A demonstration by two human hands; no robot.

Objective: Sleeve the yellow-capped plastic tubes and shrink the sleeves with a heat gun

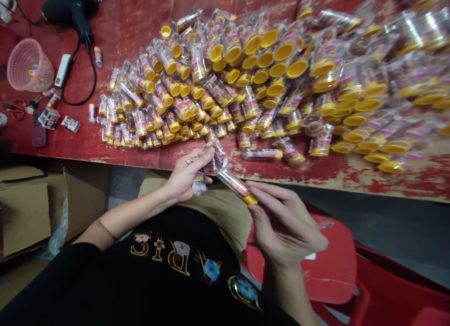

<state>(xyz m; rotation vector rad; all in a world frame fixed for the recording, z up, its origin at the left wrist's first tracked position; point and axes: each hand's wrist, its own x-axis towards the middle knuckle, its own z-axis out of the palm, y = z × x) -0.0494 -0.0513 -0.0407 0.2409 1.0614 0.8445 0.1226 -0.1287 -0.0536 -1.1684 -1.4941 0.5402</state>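
Note:
My right hand pinches a clear tube with a yellow cap at its capped end, tilted toward my left hand. My left hand is closed, its thumb pressing on a clear printed plastic sleeve that meets the tube's far end. I cannot tell how far the tube reaches into the sleeve. More flat printed film sticks out below the left fingers. Just beyond my hands, a large heap of similar yellow-capped tubes lies on the worn red table. One slim tube lies near the edge.
At the upper left are a black heat gun with its cord, a pink mesh basket, red-handled scissors, a purple phone-like object and small packets. Cardboard boxes stand below left; a red stool is at right.

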